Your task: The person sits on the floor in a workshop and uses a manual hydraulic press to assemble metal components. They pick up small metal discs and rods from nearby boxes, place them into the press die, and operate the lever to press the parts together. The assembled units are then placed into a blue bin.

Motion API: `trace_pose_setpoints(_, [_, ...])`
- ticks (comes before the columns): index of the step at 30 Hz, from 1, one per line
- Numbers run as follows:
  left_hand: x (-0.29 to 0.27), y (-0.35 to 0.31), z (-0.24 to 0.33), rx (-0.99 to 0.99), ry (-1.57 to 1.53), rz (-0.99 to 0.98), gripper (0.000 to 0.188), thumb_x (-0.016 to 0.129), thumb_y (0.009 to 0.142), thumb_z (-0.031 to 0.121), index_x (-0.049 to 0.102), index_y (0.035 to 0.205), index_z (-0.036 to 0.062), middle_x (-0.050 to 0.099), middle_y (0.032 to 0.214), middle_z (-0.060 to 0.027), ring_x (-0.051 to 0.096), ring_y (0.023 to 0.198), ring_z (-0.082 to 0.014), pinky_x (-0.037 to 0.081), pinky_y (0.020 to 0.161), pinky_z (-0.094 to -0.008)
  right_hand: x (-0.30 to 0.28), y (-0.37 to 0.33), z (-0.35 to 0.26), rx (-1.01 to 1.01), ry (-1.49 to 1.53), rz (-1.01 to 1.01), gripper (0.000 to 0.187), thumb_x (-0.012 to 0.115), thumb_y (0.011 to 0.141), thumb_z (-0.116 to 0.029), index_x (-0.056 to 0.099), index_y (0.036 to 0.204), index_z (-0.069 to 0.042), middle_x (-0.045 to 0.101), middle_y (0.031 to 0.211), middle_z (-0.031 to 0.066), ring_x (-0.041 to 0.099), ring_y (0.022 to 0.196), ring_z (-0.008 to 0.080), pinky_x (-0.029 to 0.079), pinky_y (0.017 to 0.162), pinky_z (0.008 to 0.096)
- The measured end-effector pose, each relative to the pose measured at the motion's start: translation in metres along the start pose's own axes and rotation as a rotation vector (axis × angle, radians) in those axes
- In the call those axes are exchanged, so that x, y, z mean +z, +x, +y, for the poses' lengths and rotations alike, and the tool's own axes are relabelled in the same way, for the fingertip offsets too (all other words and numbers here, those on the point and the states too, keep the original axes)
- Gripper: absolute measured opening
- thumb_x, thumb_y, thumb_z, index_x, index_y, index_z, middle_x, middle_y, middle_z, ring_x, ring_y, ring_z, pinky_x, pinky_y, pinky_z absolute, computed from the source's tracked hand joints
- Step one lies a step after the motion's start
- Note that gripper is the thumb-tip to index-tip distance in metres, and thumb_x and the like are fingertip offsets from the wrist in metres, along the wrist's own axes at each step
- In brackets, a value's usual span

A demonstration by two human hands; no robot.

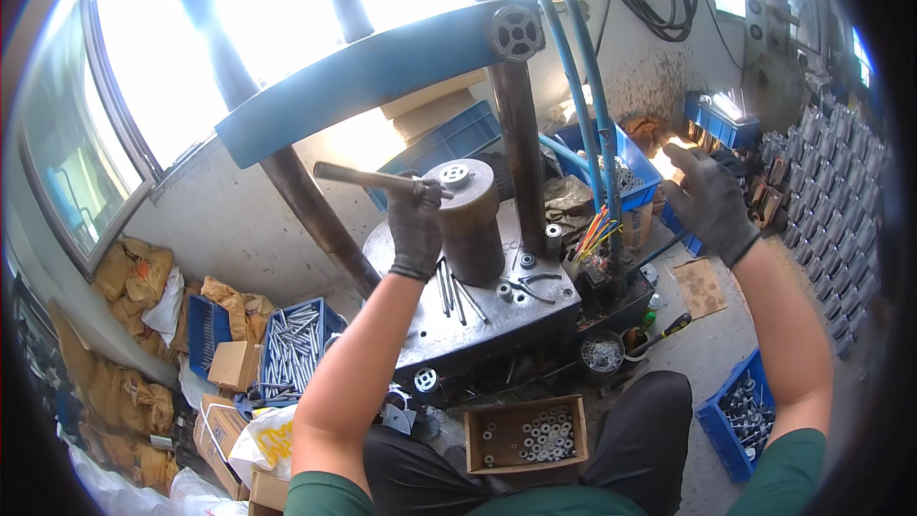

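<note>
My left hand point(417, 229), in a dark grey glove, is closed around a metal rod point(358, 175) that sticks out to the left. It is beside a thick steel cylinder point(474, 229) standing on the press table, with a round slotted metal disc point(454, 175) on top. My right hand point(712, 205), gloved alike, is raised at the right with fingers apart and nothing visible in it. Below it a thin lever point(664, 250) slants up from the base of the blue pipes; I see no clear contact. Rods point(447, 291) and pliers point(530, 287) lie on the press table point(420, 334).
A blue press beam point(382, 76) spans overhead between dark columns point(519, 153). A cardboard box point(525, 435) of washer-like rings sits between my knees. Blue bins hold rods point(294, 344) and bolts point(745, 416). Stacked metal parts point(836, 210) line the right side.
</note>
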State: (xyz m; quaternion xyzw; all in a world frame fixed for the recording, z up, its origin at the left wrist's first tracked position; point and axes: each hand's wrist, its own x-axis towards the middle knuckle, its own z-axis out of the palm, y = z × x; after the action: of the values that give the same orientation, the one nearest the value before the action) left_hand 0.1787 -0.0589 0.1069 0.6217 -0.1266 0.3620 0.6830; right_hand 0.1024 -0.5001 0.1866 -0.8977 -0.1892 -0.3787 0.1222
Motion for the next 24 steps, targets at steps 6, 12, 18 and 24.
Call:
trace_pose_setpoints(6, [0.03, 0.057, -0.003, -0.117, 0.226, 0.053, 0.034, 0.068, 0.096, -0.01, 0.049, 0.119, 0.0067, 0.057, 0.094, -0.004, 0.059, 0.078, -0.0161, 0.058, 0.069, -0.0298, 0.017, 0.026, 0.014, 0.052, -0.051, -0.125, 0.047, 0.072, 0.094, -0.027, 0.066, 0.136, -0.005, 0.075, 0.105, 0.0219, 0.074, 0.101, 0.0379, 0.059, 0.093, 0.0483])
trace_pose_setpoints(12, [0.036, 0.075, -0.006, -0.168, 0.411, -0.05, 0.035, 0.064, 0.097, -0.011, 0.049, 0.119, 0.01, 0.058, 0.091, -0.0041, 0.061, 0.08, -0.0177, 0.06, 0.071, -0.0329, 0.011, 0.028, 0.005, 0.134, -0.03, -0.232, 0.043, 0.071, 0.096, -0.029, 0.069, 0.131, -0.005, 0.076, 0.104, 0.0223, 0.075, 0.102, 0.0377, 0.059, 0.092, 0.0486])
trace_pose_setpoints(18, [0.036, 0.081, -0.014, -0.08, 0.505, -0.186, 0.035, 0.064, 0.099, -0.008, 0.049, 0.124, 0.0111, 0.058, 0.092, -0.0049, 0.056, 0.078, -0.0171, 0.054, 0.07, -0.0367, 0.009, 0.023, 0.004, 0.142, -0.04, -0.24, 0.039, 0.07, 0.096, -0.03, 0.07, 0.127, -0.005, 0.076, 0.099, 0.0226, 0.075, 0.1, 0.0386, 0.059, 0.091, 0.0485])
trace_pose_setpoints(24, [0.035, 0.086, -0.034, -0.066, 0.563, -0.281, 0.033, 0.063, 0.101, -0.006, 0.049, 0.122, 0.0153, 0.054, 0.095, -0.0037, 0.053, 0.08, -0.0156, 0.054, 0.069, -0.0343, -0.001, 0.005, 0.002, 0.128, -0.072, -0.24, 0.04, 0.07, 0.096, -0.028, 0.069, 0.129, -0.006, 0.076, 0.099, 0.0221, 0.075, 0.096, 0.0394, 0.059, 0.088, 0.0496])
